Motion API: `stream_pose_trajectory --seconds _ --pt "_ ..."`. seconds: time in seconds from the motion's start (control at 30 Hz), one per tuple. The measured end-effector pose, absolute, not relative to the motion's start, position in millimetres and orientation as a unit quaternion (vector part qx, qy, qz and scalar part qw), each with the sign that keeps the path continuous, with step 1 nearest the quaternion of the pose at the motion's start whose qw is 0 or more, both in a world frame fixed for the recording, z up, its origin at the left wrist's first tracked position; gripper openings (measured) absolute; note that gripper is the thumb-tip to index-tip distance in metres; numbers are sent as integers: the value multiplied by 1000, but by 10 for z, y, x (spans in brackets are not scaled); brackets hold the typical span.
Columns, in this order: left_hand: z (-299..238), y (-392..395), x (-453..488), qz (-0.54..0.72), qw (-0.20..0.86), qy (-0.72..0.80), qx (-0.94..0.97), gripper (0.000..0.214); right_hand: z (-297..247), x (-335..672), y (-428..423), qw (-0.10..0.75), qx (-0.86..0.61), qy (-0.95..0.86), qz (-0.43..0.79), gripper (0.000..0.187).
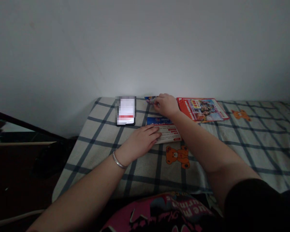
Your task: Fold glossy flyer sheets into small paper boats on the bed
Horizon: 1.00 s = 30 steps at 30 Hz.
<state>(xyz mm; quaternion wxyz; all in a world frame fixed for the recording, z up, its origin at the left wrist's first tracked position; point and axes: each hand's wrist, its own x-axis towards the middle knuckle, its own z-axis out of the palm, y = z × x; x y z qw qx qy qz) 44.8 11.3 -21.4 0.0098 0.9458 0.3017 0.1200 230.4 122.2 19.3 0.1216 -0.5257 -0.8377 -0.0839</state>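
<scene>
Blue-printed paper, probably light, floppy and easy to crease; we'd take it by an edge. Our right hand (167,104) pinches a blue piece (149,99); our left hand (144,139) lies flat, gripping nothing, fingers on the printed sheet (169,134) nearer us. One sheet or two, can't tell. Red leaflet (205,110) right of the pinch, phone (127,108) left.

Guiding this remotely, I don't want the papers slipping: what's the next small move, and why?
Probably press the left hand lightly onto the white printed sheet before the right hand shifts. The left hand lies over the sheet's left side, while the right seems to pinch colourful paper near the wall.
</scene>
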Motion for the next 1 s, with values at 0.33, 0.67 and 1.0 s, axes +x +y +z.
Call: stream_pose_trajectory --seconds 0.33,0.67,1.0 --pt "-212 115 439 135 12 298 945 30 199 2049 1223 68 -571 -811 -104 28" --pt "-185 103 445 121 28 312 942 32 377 2453 1032 182 -609 -772 8 25" --pt "-204 90 473 131 25 340 931 37 60 2917 227 96 -533 -836 84 45"
